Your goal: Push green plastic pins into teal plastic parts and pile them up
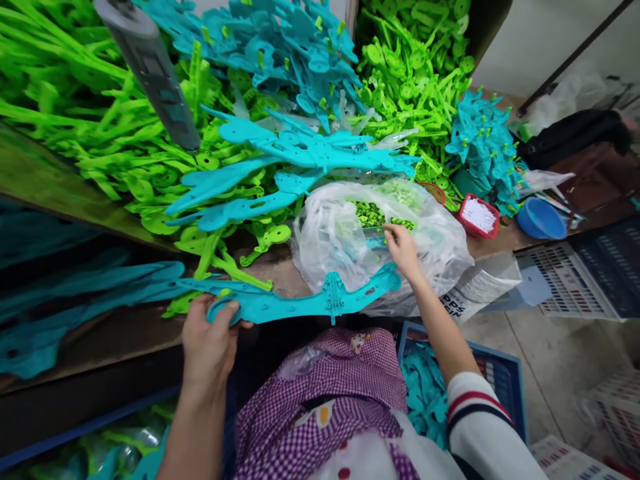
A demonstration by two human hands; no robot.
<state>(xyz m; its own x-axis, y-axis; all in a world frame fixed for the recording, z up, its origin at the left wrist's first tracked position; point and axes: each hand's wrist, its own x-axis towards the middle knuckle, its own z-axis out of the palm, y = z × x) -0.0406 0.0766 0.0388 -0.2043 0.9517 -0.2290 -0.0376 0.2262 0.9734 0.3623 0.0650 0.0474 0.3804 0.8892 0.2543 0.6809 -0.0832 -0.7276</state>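
My left hand [213, 333] grips one end of a long, curved turquoise plastic part [295, 303], thumb on top. The part is held level above the front edge of the bench and has a ribbed block near its right end. My right hand [401, 247] is at the mouth of a clear plastic bag [330, 227], fingertips drawn together over small green pieces [370, 213]. Whether a piece is between those fingertips is too small to tell. More turquoise parts [320, 152] of similar shape lie just behind the bag.
Bright green plastic parts [100, 113] are heaped across the bench, with a turquoise pile [280, 47] behind. A grey upright tool [155, 80] hangs at upper left. To the right stand a red tub [493, 230] of white bits and a blue bowl [541, 219]. Below, a blue crate [515, 373] holds turquoise parts.
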